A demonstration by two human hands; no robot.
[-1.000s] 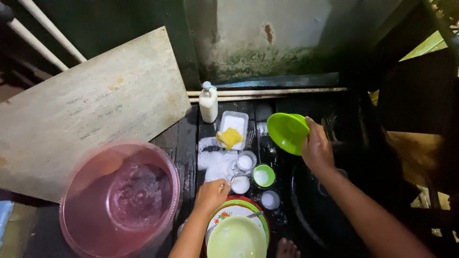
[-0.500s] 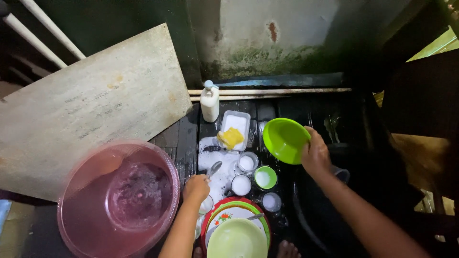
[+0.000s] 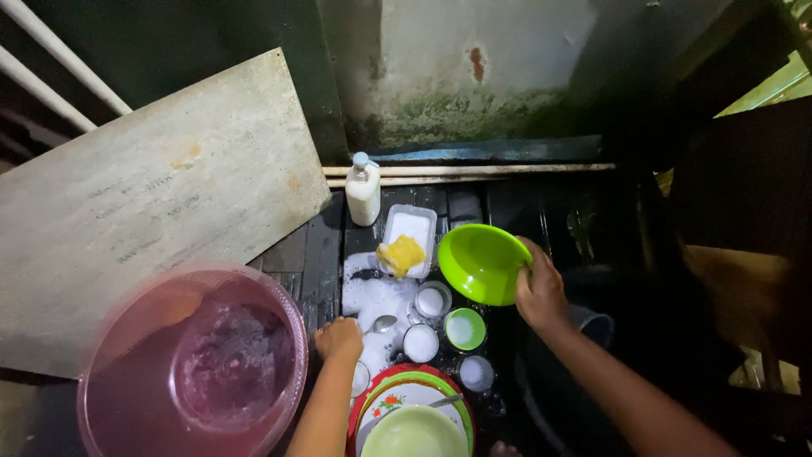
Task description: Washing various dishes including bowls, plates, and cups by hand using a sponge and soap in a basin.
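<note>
Right hand (image 3: 540, 292) gripping a green bowl (image 3: 482, 262); left hand (image 3: 339, 338) reaching into soapy cups.

The right hand's fingers are pinching the rim of the glossy, round plastic bowl, tilting it above the dark wet floor, just right of a white tray (image 3: 411, 233) holding a yellow sponge (image 3: 401, 253). The left hand's fingers are curling down onto foam beside a metal spoon (image 3: 384, 322); whether they are gripping anything, I cannot tell. 4 small round foam-filled cups and 1 green cup (image 3: 465, 328) are sitting between the hands. A translucent pink basin (image 3: 193, 364) is standing at left, a stack of plates (image 3: 412, 412) at bottom, a white soap bottle (image 3: 364, 189) behind. Compared with 0.5 s ago, the bowl is sitting slightly lower and nearer the tray, and the left hand is resting close to the same spot.
</note>
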